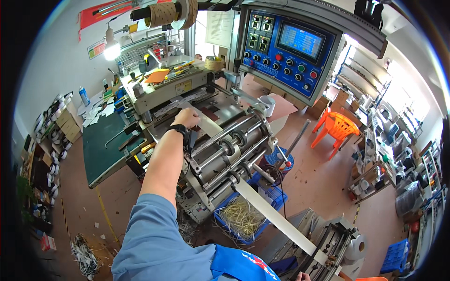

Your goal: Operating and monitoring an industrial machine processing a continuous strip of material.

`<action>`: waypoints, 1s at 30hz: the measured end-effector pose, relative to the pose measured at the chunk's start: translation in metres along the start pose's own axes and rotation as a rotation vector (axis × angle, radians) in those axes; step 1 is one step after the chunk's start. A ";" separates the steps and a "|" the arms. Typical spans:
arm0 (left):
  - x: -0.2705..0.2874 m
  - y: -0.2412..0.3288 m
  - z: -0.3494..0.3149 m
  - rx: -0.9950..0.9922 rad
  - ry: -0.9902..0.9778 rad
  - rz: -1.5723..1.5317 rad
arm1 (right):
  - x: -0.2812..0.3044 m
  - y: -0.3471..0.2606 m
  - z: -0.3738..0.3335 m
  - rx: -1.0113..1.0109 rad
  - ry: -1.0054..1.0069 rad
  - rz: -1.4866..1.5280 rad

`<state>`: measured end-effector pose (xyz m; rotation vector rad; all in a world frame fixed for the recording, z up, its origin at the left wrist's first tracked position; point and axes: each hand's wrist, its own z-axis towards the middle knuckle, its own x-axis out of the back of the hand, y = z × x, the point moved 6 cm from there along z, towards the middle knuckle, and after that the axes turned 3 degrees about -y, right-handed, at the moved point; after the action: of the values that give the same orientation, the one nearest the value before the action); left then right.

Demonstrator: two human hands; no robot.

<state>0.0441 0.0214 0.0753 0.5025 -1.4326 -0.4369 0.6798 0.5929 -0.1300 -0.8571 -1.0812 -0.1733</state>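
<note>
- The roller machine [225,150] filled the middle of the room, its steel rollers running slantwise from the flat bed at its far end down to its near end
- A blue control panel [286,47] with a lit screen and rows of coloured knobs stood over the machine's far right corner
- A green table [101,150] sat just beside the machine's left side, scraps of paper lying at its far edge
- The white strip [276,218], saw-toothed along one edge, ran from the flat bed under the rollers and off the machine's near end toward the lower right
- An orange plastic chair [338,127] stood on the floor well apart from the machine, to the right
- A blue crate [243,220] heaped with pale trimmings sat on the floor below the machine's near end, under the strip
- The left hand [186,117], a black watch on its wrist, lay palm down on the strip at the machine's flat bed, fingers folded loosely onto it; I could not tell whether they gripped it
- Of the right hand [302,277] only a sliver showed at the bottom edge, beside the strip's low end; I could not tell how its fingers stood
</note>
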 end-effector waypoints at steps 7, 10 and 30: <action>-0.009 0.002 -0.003 -0.036 0.023 -0.048 | -0.007 0.004 0.003 -0.043 0.002 -0.033; -0.015 -0.003 -0.001 0.040 -0.113 -0.066 | -0.005 0.005 0.003 -0.066 -0.008 -0.049; 0.023 -0.015 -0.003 0.175 -0.046 0.259 | -0.014 0.031 0.004 0.067 0.154 -0.052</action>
<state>0.0495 -0.0039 0.0848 0.4413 -1.5641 -0.1172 0.6860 0.6130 -0.1574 -0.7443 -0.9603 -0.2412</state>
